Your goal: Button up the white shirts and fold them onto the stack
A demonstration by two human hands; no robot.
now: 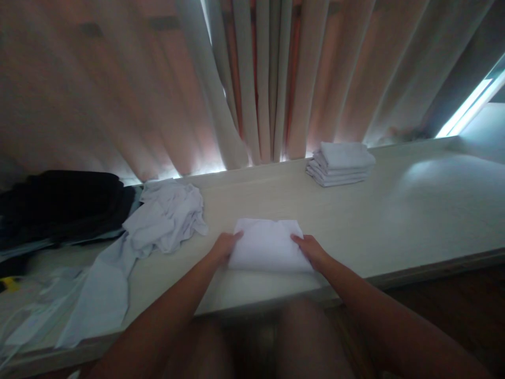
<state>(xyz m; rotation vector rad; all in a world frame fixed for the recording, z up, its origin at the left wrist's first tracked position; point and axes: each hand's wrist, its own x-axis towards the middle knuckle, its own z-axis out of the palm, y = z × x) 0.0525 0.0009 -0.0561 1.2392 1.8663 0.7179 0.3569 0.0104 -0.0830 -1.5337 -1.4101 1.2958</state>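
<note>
hands: left hand (225, 246) and right hand (311, 251) grip one folded cloth (268, 245) | one folded stack (340, 163) | one loose pile (169, 218)

Both forearms bare, converging from 7 and 5 o'clock toward centre. Left hand (225, 246) palm down, fingers pointing 1 o'clock. Right hand (311, 250) palm down, fingers pointing 11 o'clock.
</note>
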